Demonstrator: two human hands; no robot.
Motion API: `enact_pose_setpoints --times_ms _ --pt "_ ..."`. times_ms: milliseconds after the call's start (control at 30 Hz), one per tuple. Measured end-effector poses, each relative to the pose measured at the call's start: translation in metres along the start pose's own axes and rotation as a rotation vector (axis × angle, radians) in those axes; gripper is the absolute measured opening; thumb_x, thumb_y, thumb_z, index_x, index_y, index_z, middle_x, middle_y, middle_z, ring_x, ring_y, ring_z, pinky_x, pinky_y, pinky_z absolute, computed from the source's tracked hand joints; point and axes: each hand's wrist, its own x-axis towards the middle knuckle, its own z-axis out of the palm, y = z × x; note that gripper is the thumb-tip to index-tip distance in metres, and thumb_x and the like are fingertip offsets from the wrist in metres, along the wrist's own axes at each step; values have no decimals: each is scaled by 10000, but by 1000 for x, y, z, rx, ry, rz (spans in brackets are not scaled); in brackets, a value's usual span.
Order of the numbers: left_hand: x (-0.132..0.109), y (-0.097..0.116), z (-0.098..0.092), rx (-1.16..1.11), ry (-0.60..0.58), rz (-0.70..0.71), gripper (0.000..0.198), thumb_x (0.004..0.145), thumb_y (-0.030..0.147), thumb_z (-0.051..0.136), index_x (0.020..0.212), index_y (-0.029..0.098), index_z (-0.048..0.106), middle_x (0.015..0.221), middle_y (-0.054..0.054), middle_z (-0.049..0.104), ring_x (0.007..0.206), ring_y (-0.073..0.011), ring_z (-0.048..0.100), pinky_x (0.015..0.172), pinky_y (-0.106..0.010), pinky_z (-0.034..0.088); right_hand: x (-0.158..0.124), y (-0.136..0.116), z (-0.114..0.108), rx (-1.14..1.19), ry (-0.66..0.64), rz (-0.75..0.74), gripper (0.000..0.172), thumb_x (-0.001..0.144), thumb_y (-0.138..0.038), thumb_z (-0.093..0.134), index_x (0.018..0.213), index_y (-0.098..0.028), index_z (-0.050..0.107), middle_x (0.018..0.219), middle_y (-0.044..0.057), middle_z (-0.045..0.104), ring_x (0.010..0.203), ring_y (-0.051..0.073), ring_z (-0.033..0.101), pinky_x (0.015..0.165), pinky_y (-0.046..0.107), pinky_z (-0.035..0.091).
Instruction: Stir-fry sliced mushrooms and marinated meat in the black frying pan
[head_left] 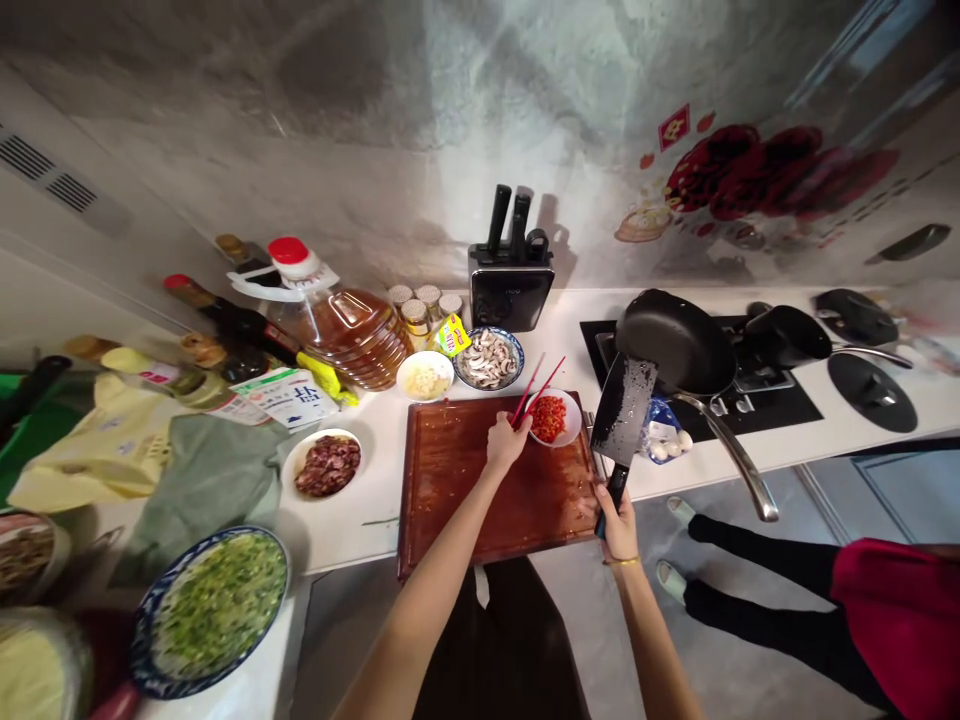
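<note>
My left hand (507, 441) is closed around a pair of red chopsticks (537, 384), which point up and away over the cutting board. Beside its fingertips stands a white bowl (574, 425) of chopped red chili (548, 418), on the board's far right corner. In my right hand (619, 522) is the black handle of a cleaver (624, 412); its broad wet blade points upward past the board's right edge. Small bits and wet smears lie on the brown cutting board (465, 500). Whether my left fingers touch the bowl I cannot tell.
Behind the board stand a bowl of minced garlic (425, 378), a plate of sliced mushrooms (489, 358) and a knife block (511, 290). Left are a bowl of meat (328, 465) and a plate of chopped greens (217, 605). A wok (675, 340) sits on the stove; a person (892, 620) stands right.
</note>
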Motion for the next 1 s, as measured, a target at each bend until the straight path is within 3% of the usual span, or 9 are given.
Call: enact_pose_setpoints --times_ms 167,300,400,467,567,667,833,900,1000 --pt "18 11 16 47 -49 -4 302 835 379 508 829 129 677 835 -150 702 840 -244 666 727 -281 450 36 -7 7 42 -41 -19 429 657 -416 760 955 -217 525 1031 41 689 561 112 647 572 273 583" --pt "33 27 21 49 -27 -26 318 853 329 481 826 108 708 767 -147 704 817 -224 671 736 -260 457 41 -8 -5 -4 -59 -52 413 685 -424 739 973 -211 533 972 40 702 500 97 608 480 237 538" --pt "59 50 27 36 12 -38 333 871 315 460 898 99 711 773 -145 707 849 -217 666 762 -254 461 44 -2 -22 -43 -59 -44 366 685 -444 729 906 -195 575 882 29 703 463 90 568 424 220 482" --pt "79 66 31 27 40 -48 335 877 296 448 939 94 708 802 -149 710 876 -216 661 781 -254 461 49 6 -37 -79 -42 -26 353 667 -449 735 875 -190 615 834 19 696 521 106 580 495 247 506" --pt "102 81 37 17 79 -77 343 882 267 430 970 77 701 861 -166 709 907 -219 653 792 -253 462 63 14 -62 -228 -24 -51 366 629 -459 747 860 -184 674 844 25 689 746 168 620 726 316 519" --pt "110 88 42 18 116 -116 346 882 263 438 994 55 690 944 -196 695 936 -234 646 806 -263 458 76 13 -85 -417 -140 -125 366 634 -480 721 852 -186 705 889 31 667 893 208 587 853 346 456" --pt "95 84 38 16 161 -133 410 902 395 431 922 88 701 891 -172 702 878 -232 655 765 -271 458 89 2 -101 -703 -397 -143 350 677 -508 668 788 -179 709 825 40 606 824 206 547 788 327 435" --pt "72 71 29 14 190 -132 461 896 485 417 901 117 696 857 -147 703 851 -224 657 736 -263 450 92 2 -97 -777 -442 -153 380 664 -546 660 764 -183 708 811 43 594 814 211 538 770 329 429" --pt "15 32 8 67 298 -98 509 897 562 356 894 159 667 799 -108 697 790 -203 658 684 -241 419 96 5 -86 -835 -459 -191 429 616 -607 667 724 -194 708 805 46 587 822 220 529 781 344 425"
